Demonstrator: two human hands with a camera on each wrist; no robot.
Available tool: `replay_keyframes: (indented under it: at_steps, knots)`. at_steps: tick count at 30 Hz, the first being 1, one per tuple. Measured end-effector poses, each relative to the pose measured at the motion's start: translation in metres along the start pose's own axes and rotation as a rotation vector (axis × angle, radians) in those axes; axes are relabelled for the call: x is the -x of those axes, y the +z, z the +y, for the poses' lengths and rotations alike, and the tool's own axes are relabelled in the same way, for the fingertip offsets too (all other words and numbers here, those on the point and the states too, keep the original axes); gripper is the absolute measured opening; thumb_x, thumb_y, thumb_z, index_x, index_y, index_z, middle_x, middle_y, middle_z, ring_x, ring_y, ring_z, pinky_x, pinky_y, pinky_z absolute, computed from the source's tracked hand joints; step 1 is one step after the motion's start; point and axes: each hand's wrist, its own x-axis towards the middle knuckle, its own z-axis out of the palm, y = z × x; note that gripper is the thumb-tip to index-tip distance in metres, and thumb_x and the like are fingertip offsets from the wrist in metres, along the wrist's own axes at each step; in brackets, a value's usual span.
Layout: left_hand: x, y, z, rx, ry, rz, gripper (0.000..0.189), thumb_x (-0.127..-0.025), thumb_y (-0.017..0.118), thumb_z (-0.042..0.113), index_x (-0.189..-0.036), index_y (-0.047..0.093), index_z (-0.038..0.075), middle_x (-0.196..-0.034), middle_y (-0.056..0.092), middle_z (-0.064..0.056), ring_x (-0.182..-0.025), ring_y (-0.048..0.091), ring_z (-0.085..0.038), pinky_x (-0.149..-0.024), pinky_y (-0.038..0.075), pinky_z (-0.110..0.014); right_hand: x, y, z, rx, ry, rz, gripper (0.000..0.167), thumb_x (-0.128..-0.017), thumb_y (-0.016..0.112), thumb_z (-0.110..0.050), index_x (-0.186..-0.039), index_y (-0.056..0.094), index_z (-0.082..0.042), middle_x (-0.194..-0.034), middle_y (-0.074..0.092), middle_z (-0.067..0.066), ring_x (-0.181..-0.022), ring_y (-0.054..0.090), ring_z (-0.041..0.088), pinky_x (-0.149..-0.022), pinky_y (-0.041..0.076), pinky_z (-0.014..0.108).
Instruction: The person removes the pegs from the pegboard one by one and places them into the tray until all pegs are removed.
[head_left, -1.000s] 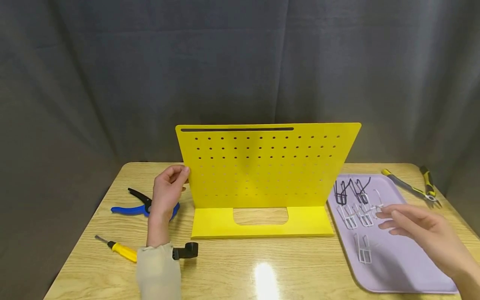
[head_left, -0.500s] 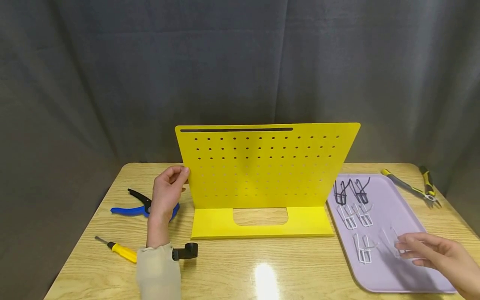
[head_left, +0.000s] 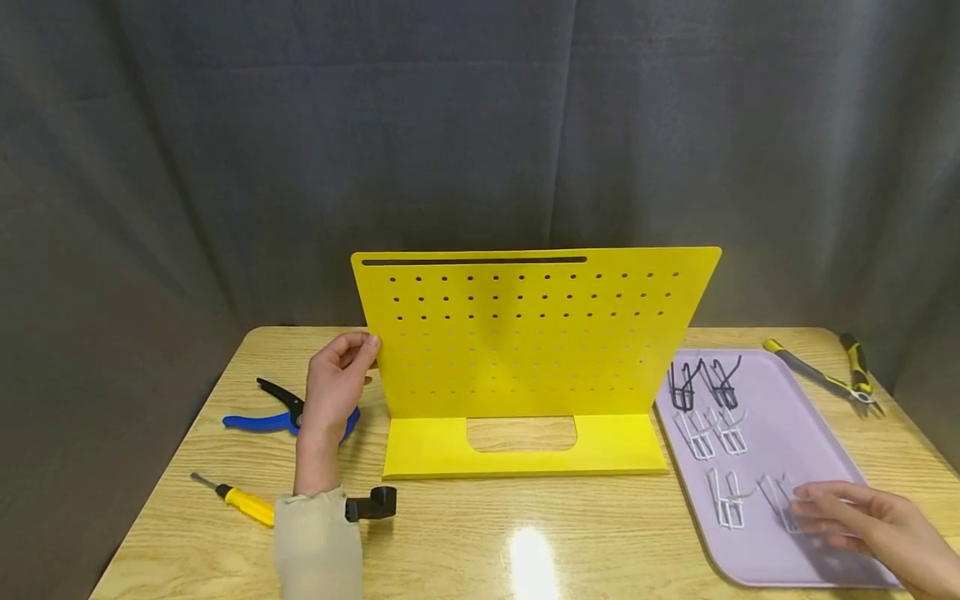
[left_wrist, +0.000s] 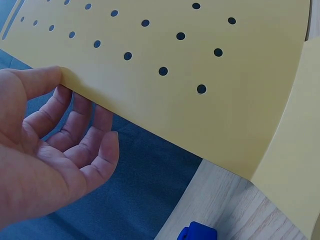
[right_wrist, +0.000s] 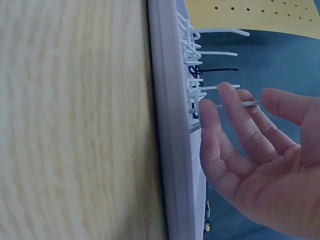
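A yellow metal pegboard (head_left: 525, 333) stands upright on its flat foot on the wooden table. My left hand (head_left: 337, 375) grips its left edge, thumb on the front face and fingertips (left_wrist: 102, 117) behind the edge. Over the lilac tray (head_left: 817, 417), my right hand (head_left: 870, 525) holds a white wire pegboard hook (head_left: 780, 504) low at the tray, its prong (right_wrist: 252, 103) between thumb and fingers. Left of it lies another white hook (head_left: 726, 500). Farther back are two white hooks (head_left: 697, 435) and two black hooks (head_left: 681, 387).
Blue-handled cutters (head_left: 258, 423) lie beside my left forearm, partly hidden by it. Nearer the front is a yellow screwdriver (head_left: 247, 504). Behind the tray's right corner lie two yellow-and-black pliers (head_left: 813, 371). A dark curtain (head_left: 480, 150) hangs behind the table.
My right hand has brought the white hook toward the front of the tray and down, beside the front white hook. The left hand has stayed on the pegboard's edge.
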Motion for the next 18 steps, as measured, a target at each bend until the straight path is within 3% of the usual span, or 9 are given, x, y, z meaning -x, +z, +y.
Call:
replay_keyframes:
  at_steps: [3, 5, 10, 15, 18]
  knots:
    - [0.000, 0.001, 0.000, 0.000, 0.001, -0.003, 0.032, -0.099, 0.055, 0.027, -0.114, 0.062, 0.000, -0.103, 0.062, -0.015, -0.092, 0.056, -0.022, -0.076, 0.044, -0.029, -0.001, -0.001, 0.003, -0.022, 0.037, -0.009, 0.024, -0.102, 0.048, -0.021, -0.102, 0.071, -0.017, -0.091, 0.073, -0.008, -0.082, 0.068, 0.005, -0.069, 0.054, 0.027]
    - [-0.001, 0.002, 0.001, 0.002, 0.003, -0.006, 0.032, -0.099, 0.055, 0.026, -0.114, 0.062, 0.000, -0.102, 0.062, -0.015, -0.093, 0.057, -0.023, -0.076, 0.044, -0.029, 0.000, -0.001, 0.002, -0.019, 0.056, -0.010, 0.027, -0.102, 0.048, -0.022, -0.108, 0.069, -0.007, -0.093, 0.073, -0.008, -0.082, 0.068, 0.004, -0.070, 0.054, 0.027]
    - [-0.002, 0.002, 0.000, 0.006, 0.013, -0.005, 0.031, -0.098, 0.056, 0.026, -0.114, 0.062, 0.000, -0.100, 0.063, -0.012, -0.093, 0.057, -0.024, -0.076, 0.044, -0.029, -0.001, 0.000, -0.004, 0.030, 0.095, -0.081, 0.048, -0.105, 0.040, -0.029, -0.125, 0.054, 0.012, -0.105, 0.071, 0.002, -0.087, 0.066, 0.008, -0.074, 0.054, 0.029]
    - [-0.001, -0.001, -0.003, 0.008, 0.012, -0.007, 0.032, -0.098, 0.056, 0.026, -0.115, 0.062, 0.000, -0.100, 0.064, -0.008, -0.089, 0.059, -0.014, -0.078, 0.045, -0.030, -0.002, 0.000, -0.011, 0.110, 0.157, -0.125, 0.072, -0.104, 0.026, -0.047, -0.143, 0.023, 0.013, -0.115, 0.065, 0.020, -0.091, 0.066, 0.021, -0.076, 0.054, 0.036]
    - [0.002, -0.006, -0.002, -0.013, 0.008, 0.005, 0.035, -0.099, 0.054, 0.031, -0.118, 0.062, 0.003, -0.105, 0.065, -0.008, -0.088, 0.061, -0.009, -0.078, 0.045, -0.030, 0.004, -0.001, -0.018, 0.162, 0.113, -0.024, 0.071, -0.104, 0.022, -0.049, -0.145, 0.019, 0.009, -0.104, 0.069, 0.019, -0.081, 0.066, 0.020, -0.069, 0.054, 0.032]
